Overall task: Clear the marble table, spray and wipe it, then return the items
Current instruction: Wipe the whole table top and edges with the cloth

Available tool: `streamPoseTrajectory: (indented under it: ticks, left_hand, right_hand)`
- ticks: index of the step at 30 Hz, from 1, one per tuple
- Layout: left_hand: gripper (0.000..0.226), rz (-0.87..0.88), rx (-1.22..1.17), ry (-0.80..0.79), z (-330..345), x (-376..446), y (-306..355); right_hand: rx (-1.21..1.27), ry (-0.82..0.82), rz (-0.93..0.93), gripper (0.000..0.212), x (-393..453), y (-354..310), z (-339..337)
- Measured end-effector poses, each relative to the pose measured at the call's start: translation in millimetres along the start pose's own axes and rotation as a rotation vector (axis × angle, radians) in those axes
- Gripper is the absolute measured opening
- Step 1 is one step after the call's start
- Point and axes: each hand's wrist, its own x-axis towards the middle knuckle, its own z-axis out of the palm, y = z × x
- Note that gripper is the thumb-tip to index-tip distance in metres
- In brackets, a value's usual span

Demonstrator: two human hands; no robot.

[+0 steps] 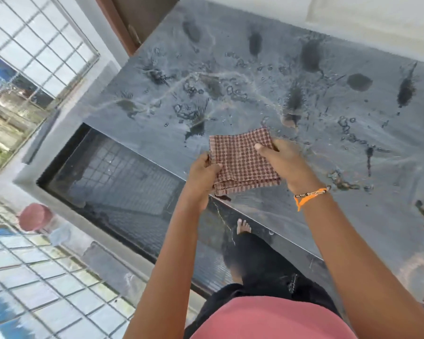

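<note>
Cloth (pixel 242 160) hiding hands' (pixel 203 172) fingers

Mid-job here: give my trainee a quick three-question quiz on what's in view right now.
1. True or false: both hands grip the checked cloth.
2. The marble table is: A dry, B dotted with spray patches, C stacked with items.
3. Which wrist wears the orange band?

Key: 1 true: left hand and right hand hold its edges. 2 B. 3 the right.
</note>
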Motion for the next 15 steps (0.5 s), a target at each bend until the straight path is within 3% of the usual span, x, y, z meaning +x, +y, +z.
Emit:
streamPoseTrajectory:
  ticks: [7, 10, 15]
  left_hand:
    - [0.019, -0.073, -0.043, -0.054, -46.9, 70.2, 25.5]
    - [0.018, -0.052, 0.104, -0.019, -56.1, 114.3, 49.8]
    - [0.026, 0.078, 0.419, 0.047, -68.3, 160.0, 77.8]
  right_hand:
    - [0.324, -0.153, 0.173, 0.014, 70.4, -31.4, 36.2]
    - [0.390, -0.109, 0.208, 0.017, 110.3, -53.9, 50.6]
    - [0.383, 0.041, 0.061, 0.036, 156.8, -84.7, 68.7]
